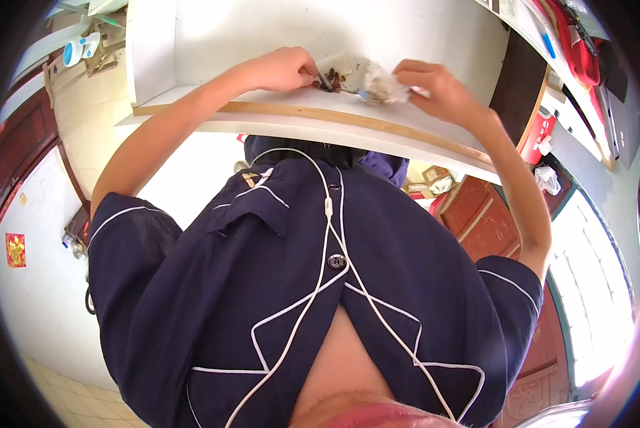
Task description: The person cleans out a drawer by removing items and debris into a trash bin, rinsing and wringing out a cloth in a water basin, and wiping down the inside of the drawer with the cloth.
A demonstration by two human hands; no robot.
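Note:
My left hand point(284, 69) is closed in a pinch over the open white drawer point(213, 43), beside a small pile of dark reddish-brown bits point(334, 80). A thin greyish piece shows at its fingertips, too small to name. To the right, my right hand point(437, 89) has its fingers closed on the edge of a crumpled whitish bundle point(384, 83), blurred by motion. Between the hands, behind the bits, lies a pale, flat, see-through piece point(341, 65).
A wooden strip point(313, 112) runs along the drawer's front edge, close to my body. At the upper right are a dark panel point(517, 89), red cloth point(582, 60) and a grey laptop-like object point(623, 125). A white earphone cable point(328, 207) hangs over my shirt.

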